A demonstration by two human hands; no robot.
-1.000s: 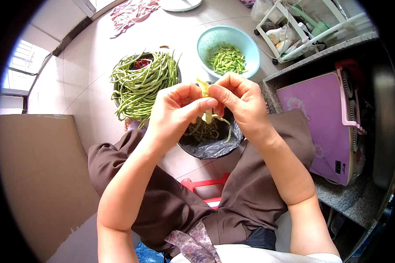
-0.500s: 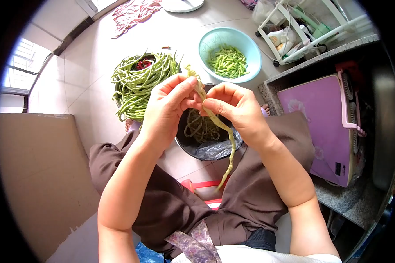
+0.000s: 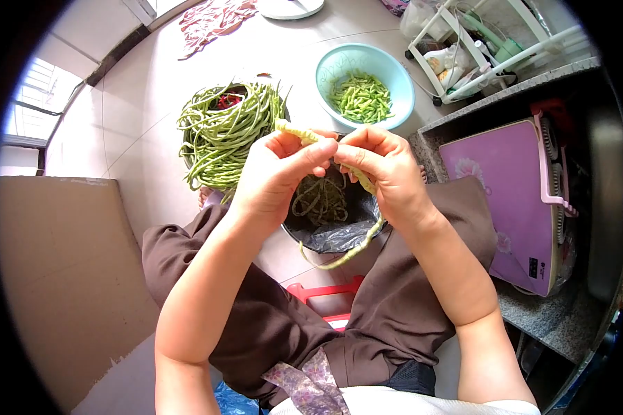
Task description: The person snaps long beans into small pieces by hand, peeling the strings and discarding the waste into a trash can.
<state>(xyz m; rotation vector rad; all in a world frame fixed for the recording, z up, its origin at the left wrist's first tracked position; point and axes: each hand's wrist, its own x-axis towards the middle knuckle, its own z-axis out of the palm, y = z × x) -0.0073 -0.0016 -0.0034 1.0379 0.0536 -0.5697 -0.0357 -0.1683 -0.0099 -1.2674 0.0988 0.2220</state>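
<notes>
A long pale-green bean (image 3: 351,256) is pinched between both my hands, its tail hanging down in a curve over the bin's near rim. My left hand (image 3: 284,166) is closed on one end, which sticks out past the fingers. Close beside it, my right hand (image 3: 381,169) is closed on the same bean, thumb against forefinger. Below them stands a black-lined bin (image 3: 336,238) with stringy bean scraps (image 3: 320,200) inside. To the left lies a big heap of long green beans (image 3: 221,149). Cut bean pieces (image 3: 361,98) fill the bottom of a light-blue basin (image 3: 403,79).
A purple flowered board (image 3: 495,207) leans in the stone-edged recess at right. Behind it is a white rack (image 3: 464,41) with bottles. A red plastic stool (image 3: 325,289) shows between my knees. A patterned cloth (image 3: 211,24) lies on the floor.
My hands have turned the bean more sideways, and my left fingers have moved over toward the right hand. The bean's hanging tail has swung left and up into a curve.
</notes>
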